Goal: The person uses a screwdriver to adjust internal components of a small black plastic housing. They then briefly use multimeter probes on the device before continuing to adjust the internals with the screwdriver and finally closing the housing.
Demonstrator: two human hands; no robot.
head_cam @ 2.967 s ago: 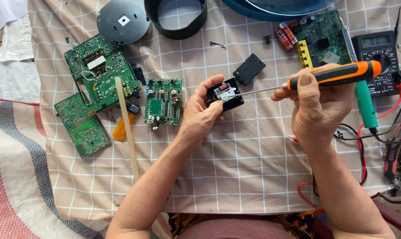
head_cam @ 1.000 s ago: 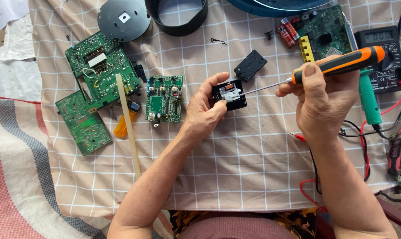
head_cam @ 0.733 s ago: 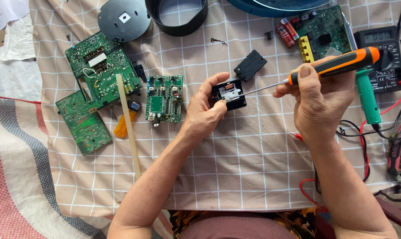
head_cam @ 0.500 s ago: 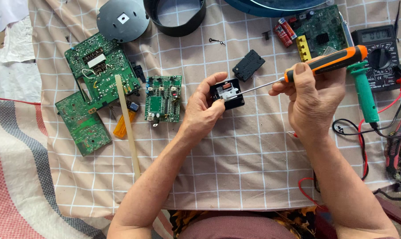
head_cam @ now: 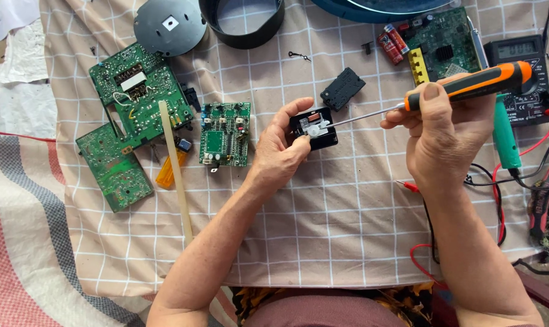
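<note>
hands (head_cam: 280, 154) bare – no rings | forearms unsleeved, no watch | maroon garment at lap – patterned cloth beneath

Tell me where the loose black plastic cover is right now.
In the head view, the black plastic cover lies on the checked cloth, up-centre, just above the screwdriver shaft and left of the yellow-edged circuit board.

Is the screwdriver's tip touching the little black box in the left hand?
Touching: the head view shows the screwdriver tip resting on the black box.

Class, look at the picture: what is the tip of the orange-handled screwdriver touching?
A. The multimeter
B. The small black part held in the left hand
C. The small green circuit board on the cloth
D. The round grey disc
B: the right hand holds the screwdriver, its tip at the small black part in the left hand.
</note>
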